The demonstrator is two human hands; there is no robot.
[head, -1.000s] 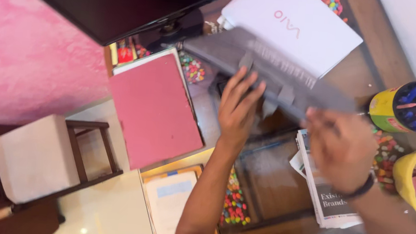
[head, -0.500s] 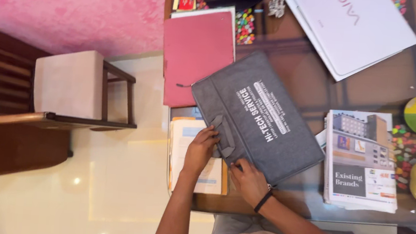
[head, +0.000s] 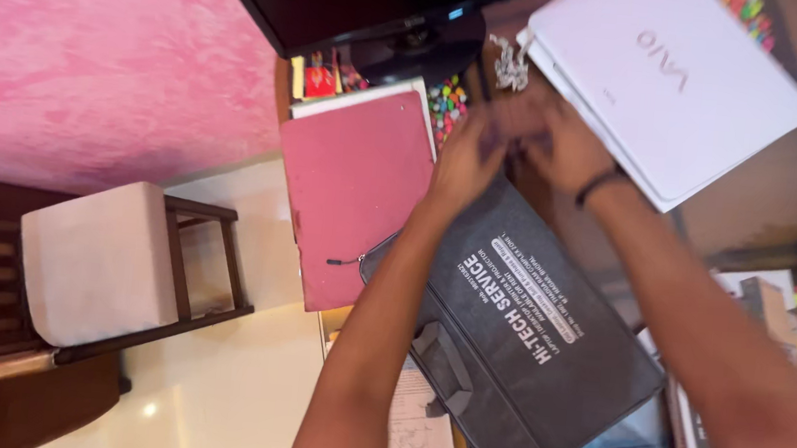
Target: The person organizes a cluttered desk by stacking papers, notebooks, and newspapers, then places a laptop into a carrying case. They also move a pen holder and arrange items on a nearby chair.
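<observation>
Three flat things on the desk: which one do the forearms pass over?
The grey laptop sleeve, lying under both forearms; the pink folder sits beside it and the white laptop beyond.

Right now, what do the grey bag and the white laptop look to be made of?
Grey bag: looks like felt or woven fabric, matte with a soft heathered surface. White laptop: smooth, hard shell with a faint sheen, probably plastic, possibly painted metal.
</observation>
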